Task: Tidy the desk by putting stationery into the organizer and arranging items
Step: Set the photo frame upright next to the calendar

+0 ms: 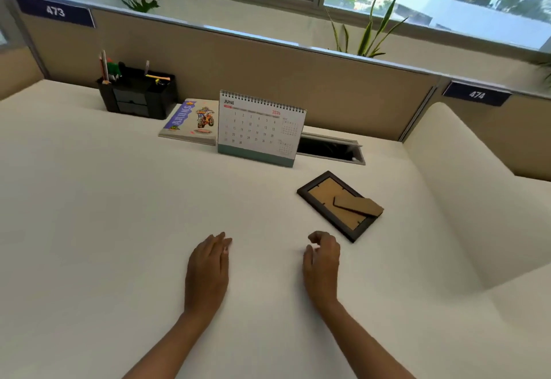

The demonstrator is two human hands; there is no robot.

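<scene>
Neither hand grips anything over the white desk (104, 214).
Left hand (207, 268) lies flat with straight fingers; right hand (322, 265) is loosely curled, near a face-down picture frame (328, 199). Black organizer (137, 95), holding pens, stands at the back left, beside a flat-lying notebook (190, 120) and an upright June desk calendar (259, 129).

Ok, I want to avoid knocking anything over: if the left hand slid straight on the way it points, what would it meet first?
Probably the calendar. The left hand has its fingers aimed ahead and slightly right. Only bare desk shows between them, though depth is hard to judge.
</scene>
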